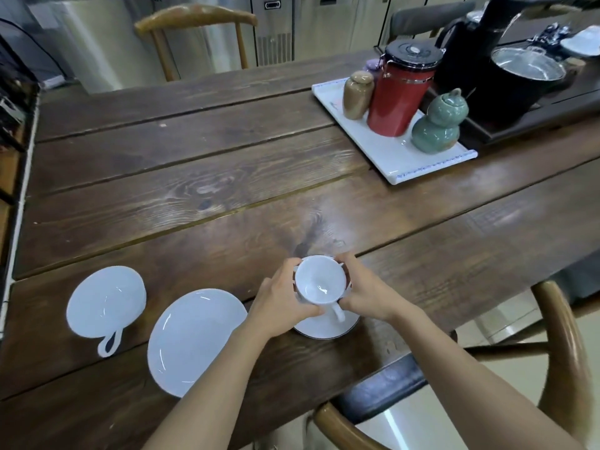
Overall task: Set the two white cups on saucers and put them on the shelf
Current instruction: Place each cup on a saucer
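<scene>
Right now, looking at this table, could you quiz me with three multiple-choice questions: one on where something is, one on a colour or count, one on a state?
1. Where is the empty saucer?
A. between the two cups
B. on the tray
C. on a chair

2. What colour is the tall canister on the tray?
A. yellow
B. red
C. white

3. How is the held cup being handled?
A. untouched
B. one hand only
C. both hands around it

Answers: 1 A, it lies between the far-left cup and the held one. 2 B, its body is red. 3 C, the left hand and right hand clasp it over a saucer.
</scene>
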`<state>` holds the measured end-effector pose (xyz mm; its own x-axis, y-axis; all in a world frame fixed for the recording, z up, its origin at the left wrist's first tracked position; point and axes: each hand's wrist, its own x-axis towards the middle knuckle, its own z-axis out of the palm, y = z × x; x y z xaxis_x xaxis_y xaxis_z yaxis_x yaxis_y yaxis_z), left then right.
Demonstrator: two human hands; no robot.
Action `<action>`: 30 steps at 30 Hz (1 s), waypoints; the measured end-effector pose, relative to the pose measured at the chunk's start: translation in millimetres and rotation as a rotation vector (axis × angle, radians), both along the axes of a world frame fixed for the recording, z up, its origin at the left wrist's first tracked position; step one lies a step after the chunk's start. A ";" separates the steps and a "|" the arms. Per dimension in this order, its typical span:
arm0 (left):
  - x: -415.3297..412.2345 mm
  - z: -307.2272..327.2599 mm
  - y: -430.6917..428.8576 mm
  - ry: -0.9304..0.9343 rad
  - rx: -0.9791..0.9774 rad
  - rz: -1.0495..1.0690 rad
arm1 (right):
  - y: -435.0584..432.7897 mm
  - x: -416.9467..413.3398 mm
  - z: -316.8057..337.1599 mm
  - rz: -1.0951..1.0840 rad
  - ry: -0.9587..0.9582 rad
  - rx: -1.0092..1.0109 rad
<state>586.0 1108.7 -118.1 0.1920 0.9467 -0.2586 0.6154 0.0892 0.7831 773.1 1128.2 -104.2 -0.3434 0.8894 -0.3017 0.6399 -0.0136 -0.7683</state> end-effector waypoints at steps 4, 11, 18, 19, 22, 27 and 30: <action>7.7 -4.0 -6.8 -0.005 -0.021 0.017 | -1.6 7.0 0.1 0.022 -0.014 -0.012; 10.6 2.1 -8.4 0.218 0.056 -0.020 | 5.5 15.4 0.3 0.125 -0.148 -0.001; -18.6 30.3 -16.1 0.274 0.105 0.037 | 34.8 32.1 25.2 -0.028 -0.240 0.075; -28.6 33.3 -16.9 0.295 0.141 0.065 | 37.1 26.2 30.2 -0.055 -0.206 0.106; -55.8 37.9 -16.5 0.396 0.213 0.122 | 34.4 -1.2 39.7 -0.110 -0.080 0.196; -102.6 40.5 -21.9 0.405 0.231 0.240 | 21.0 -68.9 40.5 0.050 0.025 0.189; -139.7 35.0 -35.5 0.397 0.217 0.308 | 18.6 -116.2 35.3 0.134 0.023 0.162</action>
